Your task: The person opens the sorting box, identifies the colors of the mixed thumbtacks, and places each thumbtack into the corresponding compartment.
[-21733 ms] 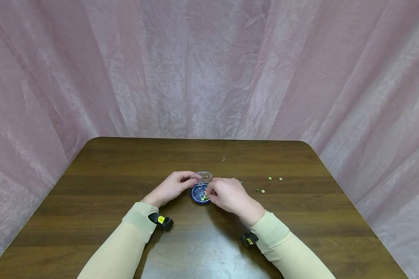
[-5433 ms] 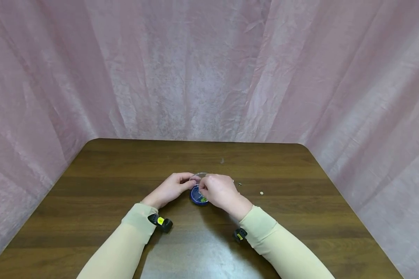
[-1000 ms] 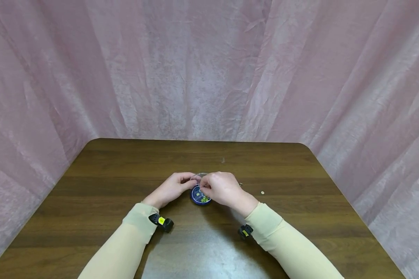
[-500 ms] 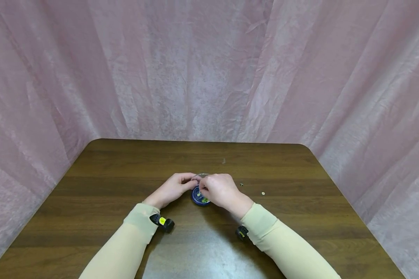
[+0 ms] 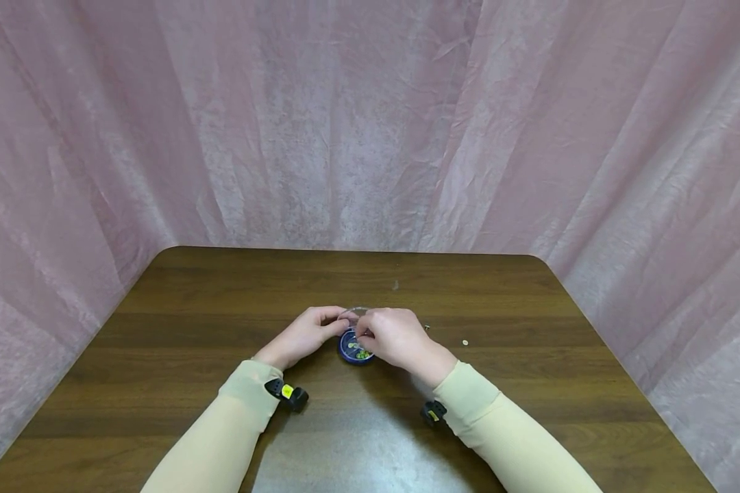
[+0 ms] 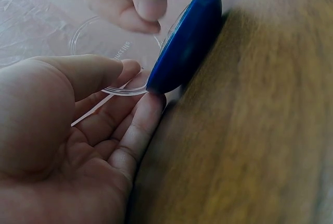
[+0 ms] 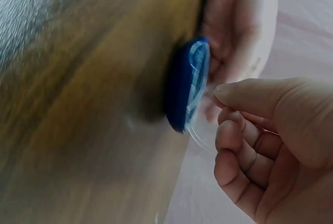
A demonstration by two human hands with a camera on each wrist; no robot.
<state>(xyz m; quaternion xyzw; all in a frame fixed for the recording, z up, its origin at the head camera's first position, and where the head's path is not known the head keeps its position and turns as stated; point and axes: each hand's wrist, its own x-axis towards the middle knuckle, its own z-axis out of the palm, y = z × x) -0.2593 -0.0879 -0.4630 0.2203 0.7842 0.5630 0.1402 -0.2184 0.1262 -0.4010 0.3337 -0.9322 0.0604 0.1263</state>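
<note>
A round blue pill case [image 5: 351, 357] with inner dividers rests on the wood, its hinged clear lid [image 6: 78, 39] raised. My left hand [image 5: 308, 335] pinches that lid between thumb and fingers, one fingertip at the base's edge in the left wrist view. Inside the case lie several tiny yellow-green pieces [image 5: 362, 355] with round heads. My right hand [image 5: 397, 337] hovers over the case, fingers curled and thumb [image 7: 244, 95] close to the index fingertip. I cannot tell whether a tiny piece is between them.
Right of the hands, one pale round piece [image 5: 465, 342] lies on the wooden table [image 5: 222, 281]. Another small piece [image 5: 427, 327] shows just beyond the right hand. A pink curtain [image 5: 370, 123] hangs behind the table's far edge.
Over the last second my right hand shifts slightly above the case, and another pale piece shows in its upper part. Several pieces seen on the table much earlier are gone from there. My left hand stays.
</note>
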